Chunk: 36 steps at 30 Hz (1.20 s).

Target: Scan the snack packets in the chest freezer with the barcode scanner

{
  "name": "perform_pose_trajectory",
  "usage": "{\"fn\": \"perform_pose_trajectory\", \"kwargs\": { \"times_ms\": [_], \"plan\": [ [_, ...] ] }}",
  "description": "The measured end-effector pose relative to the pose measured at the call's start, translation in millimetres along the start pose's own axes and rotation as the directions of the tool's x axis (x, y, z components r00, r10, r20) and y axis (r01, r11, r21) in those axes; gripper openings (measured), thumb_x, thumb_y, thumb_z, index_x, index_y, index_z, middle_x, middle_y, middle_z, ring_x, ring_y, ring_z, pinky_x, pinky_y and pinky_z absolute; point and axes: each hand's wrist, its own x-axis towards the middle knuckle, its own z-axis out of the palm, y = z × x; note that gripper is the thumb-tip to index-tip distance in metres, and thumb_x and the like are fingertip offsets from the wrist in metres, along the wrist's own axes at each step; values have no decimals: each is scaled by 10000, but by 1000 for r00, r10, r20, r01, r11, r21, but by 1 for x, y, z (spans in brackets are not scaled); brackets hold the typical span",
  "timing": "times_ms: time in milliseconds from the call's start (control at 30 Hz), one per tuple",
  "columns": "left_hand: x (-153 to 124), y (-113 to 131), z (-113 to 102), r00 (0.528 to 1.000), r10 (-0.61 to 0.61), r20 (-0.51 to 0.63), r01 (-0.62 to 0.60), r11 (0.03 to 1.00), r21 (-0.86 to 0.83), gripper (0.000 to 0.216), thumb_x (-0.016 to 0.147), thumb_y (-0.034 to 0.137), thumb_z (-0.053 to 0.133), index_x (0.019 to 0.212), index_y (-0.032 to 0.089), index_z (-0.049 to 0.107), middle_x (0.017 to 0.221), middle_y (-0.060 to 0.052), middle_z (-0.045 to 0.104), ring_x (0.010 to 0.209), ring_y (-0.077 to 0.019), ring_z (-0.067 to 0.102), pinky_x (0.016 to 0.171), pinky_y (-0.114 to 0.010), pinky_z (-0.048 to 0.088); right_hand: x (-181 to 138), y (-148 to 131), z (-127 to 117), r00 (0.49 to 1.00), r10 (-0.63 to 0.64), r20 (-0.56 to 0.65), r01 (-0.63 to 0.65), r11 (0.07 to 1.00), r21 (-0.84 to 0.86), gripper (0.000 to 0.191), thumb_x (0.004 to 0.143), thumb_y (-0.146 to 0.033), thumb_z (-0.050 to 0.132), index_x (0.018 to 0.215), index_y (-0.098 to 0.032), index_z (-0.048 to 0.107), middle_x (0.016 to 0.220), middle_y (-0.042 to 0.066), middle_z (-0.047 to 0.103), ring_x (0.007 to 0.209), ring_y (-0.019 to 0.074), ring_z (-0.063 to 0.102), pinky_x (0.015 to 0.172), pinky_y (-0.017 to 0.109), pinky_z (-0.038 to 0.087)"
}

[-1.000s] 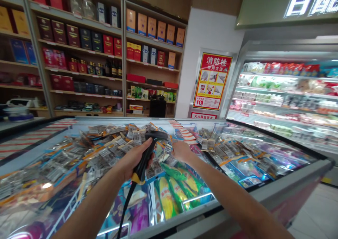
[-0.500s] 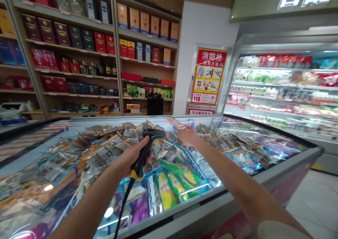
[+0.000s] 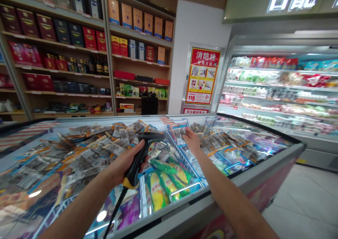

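Observation:
My left hand is wrapped round the grip of a black barcode scanner with a yellow band and a cable trailing down. Its head points over the packets in an open chest freezer. My right hand reaches further into the freezer, fingers closed on a small clear packet lifted at the wire divider. Green and yellow corn packs lie just below both hands.
Piles of clear-and-orange packets fill the freezer's left and right bins. Wooden shelves of boxed goods stand behind. A red fire-safety poster hangs on the white wall. An open chiller runs along the right; tiled floor lies beside the freezer.
My right hand has moved away and to the right across the freezer and now grips a small packet. The scanner hand has stayed nearly still while the view shifted right.

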Motion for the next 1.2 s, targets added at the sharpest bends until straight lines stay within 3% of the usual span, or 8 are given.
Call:
{"fn": "perform_pose_trajectory", "kwargs": {
  "times_ms": [167,367,733,1000,1200],
  "plan": [
    [-2,-2,4,998,0,65,3,999,-39,276,795,399,440,764,140,530,529,-10,534,366,-73,459,333,-179,381,-3,-1,-2,995,97,-8,-96,989,111,309,698,-221,447,1002,-171,473,869,53,653,753,158,618,668,272,474],
    [-1,-3,2,994,-17,109,25,997,-76,283,791,396,445,757,135,549,537,-9,525,372,-69,453,338,-180,377,-8,-10,1,995,100,22,-102,975,197,303,665,-219,464,963,-159,461,868,71,652,768,169,617,677,273,475],
    [-5,-4,7,995,30,98,-28,999,-27,275,779,399,465,757,139,552,552,-10,535,390,-73,459,357,-181,373,-12,-12,10,998,19,61,-25,994,107,390,705,-253,474,1081,-154,486,849,50,655,724,167,607,677,278,469],
    [-4,-9,11,995,49,91,-51,999,20,259,748,387,514,673,141,538,547,-2,531,383,-70,453,352,-182,378,-14,-17,5,1000,20,-13,-20,1000,24,323,712,-225,468,1014,-155,557,959,71,644,878,188,592,786,311,448],
    [-2,-11,13,995,24,99,-25,1000,7,247,757,385,501,727,144,545,544,-2,538,382,-71,453,351,-180,376,-10,-17,-12,997,47,-65,-51,997,-65,335,692,-202,475,1009,-182,581,887,34,663,824,176,601,785,313,444]
  ]
}}
